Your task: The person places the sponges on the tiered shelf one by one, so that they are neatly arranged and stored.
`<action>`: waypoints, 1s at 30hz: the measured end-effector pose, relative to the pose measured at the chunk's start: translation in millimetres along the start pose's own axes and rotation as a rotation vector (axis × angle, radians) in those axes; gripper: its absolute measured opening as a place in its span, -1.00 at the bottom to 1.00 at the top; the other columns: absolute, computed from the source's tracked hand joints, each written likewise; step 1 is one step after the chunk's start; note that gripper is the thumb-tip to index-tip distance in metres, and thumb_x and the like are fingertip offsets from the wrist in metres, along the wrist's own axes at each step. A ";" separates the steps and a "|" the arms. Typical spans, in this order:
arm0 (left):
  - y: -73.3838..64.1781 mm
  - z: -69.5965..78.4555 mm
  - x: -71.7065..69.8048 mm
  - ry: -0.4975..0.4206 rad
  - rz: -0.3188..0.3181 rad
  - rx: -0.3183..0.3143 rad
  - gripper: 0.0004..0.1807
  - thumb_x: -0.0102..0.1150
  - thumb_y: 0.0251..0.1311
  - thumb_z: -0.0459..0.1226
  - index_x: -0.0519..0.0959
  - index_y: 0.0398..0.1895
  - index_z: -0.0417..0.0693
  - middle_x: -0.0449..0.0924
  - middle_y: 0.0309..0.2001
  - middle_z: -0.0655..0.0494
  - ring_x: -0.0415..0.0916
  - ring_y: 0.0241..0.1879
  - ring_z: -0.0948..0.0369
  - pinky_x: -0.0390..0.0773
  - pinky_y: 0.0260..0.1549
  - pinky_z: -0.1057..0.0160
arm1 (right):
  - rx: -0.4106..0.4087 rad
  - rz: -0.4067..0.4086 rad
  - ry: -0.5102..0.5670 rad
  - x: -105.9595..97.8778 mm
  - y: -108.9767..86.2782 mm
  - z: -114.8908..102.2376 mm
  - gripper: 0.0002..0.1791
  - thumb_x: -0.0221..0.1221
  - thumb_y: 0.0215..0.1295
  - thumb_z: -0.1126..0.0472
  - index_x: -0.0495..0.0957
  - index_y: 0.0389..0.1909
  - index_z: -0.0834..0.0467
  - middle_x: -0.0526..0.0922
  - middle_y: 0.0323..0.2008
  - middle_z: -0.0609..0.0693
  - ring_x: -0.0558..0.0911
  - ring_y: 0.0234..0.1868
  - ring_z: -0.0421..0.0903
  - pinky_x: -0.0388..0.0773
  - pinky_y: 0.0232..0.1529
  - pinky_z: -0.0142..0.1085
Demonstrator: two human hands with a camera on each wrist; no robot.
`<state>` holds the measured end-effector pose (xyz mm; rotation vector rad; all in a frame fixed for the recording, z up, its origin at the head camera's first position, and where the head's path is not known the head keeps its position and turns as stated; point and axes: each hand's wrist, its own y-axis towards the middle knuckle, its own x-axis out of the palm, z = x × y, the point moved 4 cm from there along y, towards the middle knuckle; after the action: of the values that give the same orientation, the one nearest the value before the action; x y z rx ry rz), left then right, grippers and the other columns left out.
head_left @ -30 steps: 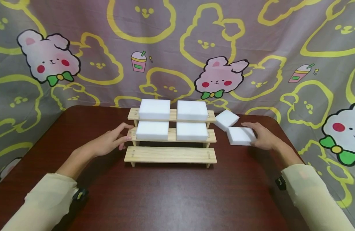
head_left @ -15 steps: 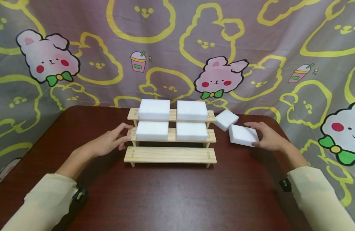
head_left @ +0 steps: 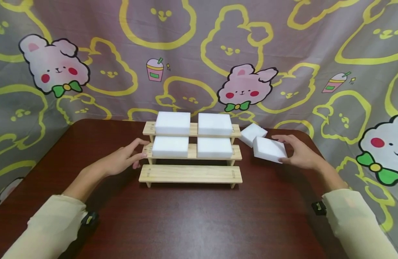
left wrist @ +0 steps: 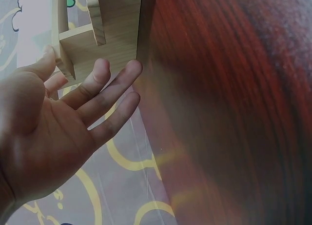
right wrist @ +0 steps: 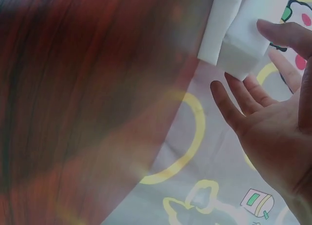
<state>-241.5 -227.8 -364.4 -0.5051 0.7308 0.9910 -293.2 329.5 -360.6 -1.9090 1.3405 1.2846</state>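
Note:
My right hand [head_left: 301,154] grips a white foam block [head_left: 268,149] by its right end, thumb in front and fingers behind. The block is tilted a little; in the right wrist view the thumb lies along the foam block [right wrist: 258,32]. A second foam block [head_left: 252,133] lies on the table just behind it, partly covered. At the left, my left hand [head_left: 121,158] pinches the end of the middle tier of a three-tier wooden stand [head_left: 190,173] between thumb and index finger. Its other fingers hang loosely spread in the left wrist view, beside the stand [left wrist: 117,34].
Two foam blocks [head_left: 173,122] sit side by side on the top tier, and two more foam blocks [head_left: 171,145] on the middle tier. The bottom tier shows bare wood. A dark red table [head_left: 192,219] extends in front. A printed curtain [head_left: 186,54] hangs behind it.
The foam block in my right hand has been tilted and raised slightly, shifting right and then back left toward the stand. My left hand has stayed in place.

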 end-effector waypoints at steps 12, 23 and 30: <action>-0.2 0.7 -0.5 0.005 -0.001 -0.002 -0.48 -0.05 0.64 -0.14 0.15 0.47 -0.17 0.48 -0.53 0.06 0.53 -0.39 0.17 0.46 -0.15 0.08 | -0.016 0.102 0.019 -2.6 -0.8 -11.9 -0.22 0.53 0.08 0.23 0.44 0.33 0.22 0.52 0.06 0.24 0.50 0.08 0.24 0.37 0.02 0.14; 0.0 -0.7 0.3 -0.006 0.000 -0.004 -0.48 -0.04 0.64 -0.15 0.15 0.47 -0.19 0.48 -0.53 0.06 0.54 -0.38 0.16 0.46 -0.14 0.07 | -0.057 0.138 0.008 -9.3 1.8 -28.0 -0.21 0.54 0.10 0.21 0.44 0.35 0.21 0.56 0.03 0.21 0.58 0.03 0.22 0.46 -0.03 0.09; 0.2 -0.9 0.6 -0.011 0.001 -0.002 -0.48 -0.04 0.64 -0.15 0.15 0.47 -0.19 0.48 -0.53 0.06 0.54 -0.38 0.16 0.47 -0.15 0.07 | -0.019 0.142 0.035 -15.5 3.3 -40.8 -0.17 0.53 0.12 0.18 0.41 0.40 0.18 0.60 0.12 0.20 0.57 0.13 0.25 0.43 0.10 0.21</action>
<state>-241.8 -227.9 -365.4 -0.5009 0.7204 0.9954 -280.2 303.1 -328.1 -1.8861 1.5104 1.3403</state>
